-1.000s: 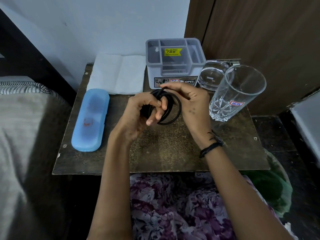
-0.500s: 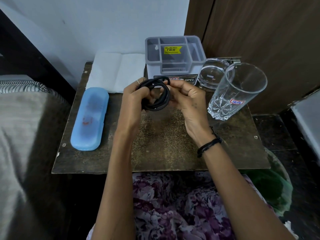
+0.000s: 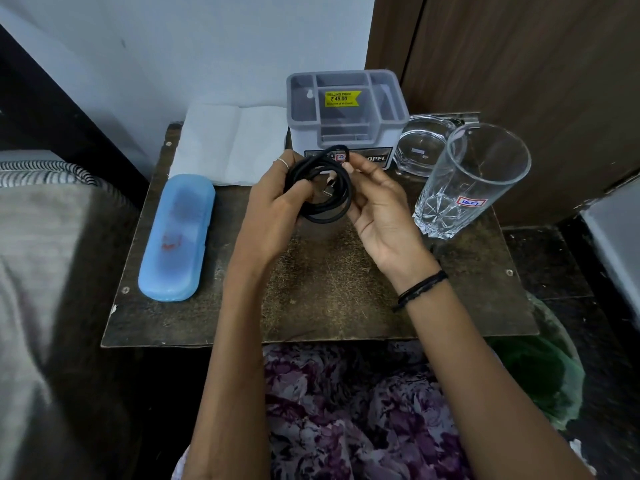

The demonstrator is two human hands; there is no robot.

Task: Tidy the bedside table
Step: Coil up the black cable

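You held a coiled black cable (image 3: pixel 323 188) above the middle of the tabletop (image 3: pixel 329 299), just in front of the grey organizer (image 3: pixel 346 109). One metal plug end showed inside the loops. Your left hand (image 3: pixel 277 206) was closed around the left side of the coil, thumb pressed over the strands, a ring on one finger. Your right hand (image 3: pixel 381 206) cupped the coil from the right, with its fingertips pinching the top strand near the organizer's front label. A black band (image 3: pixel 420 289) sat on your right wrist.

The organizer stood at the far edge, divided into compartments, with a yellow price sticker inside. To its right lay a clear glass ashtray (image 3: pixel 422 150), and nearer, a tall clear glass (image 3: pixel 467 181) stood upright with a small sticker on it. To the organizer's left a white folded paper (image 3: pixel 228 147) lay flat, and a blue glasses case (image 3: pixel 176 237) rested lengthwise near the left edge. A bed (image 3: pixel 41 258) bordered the left side.
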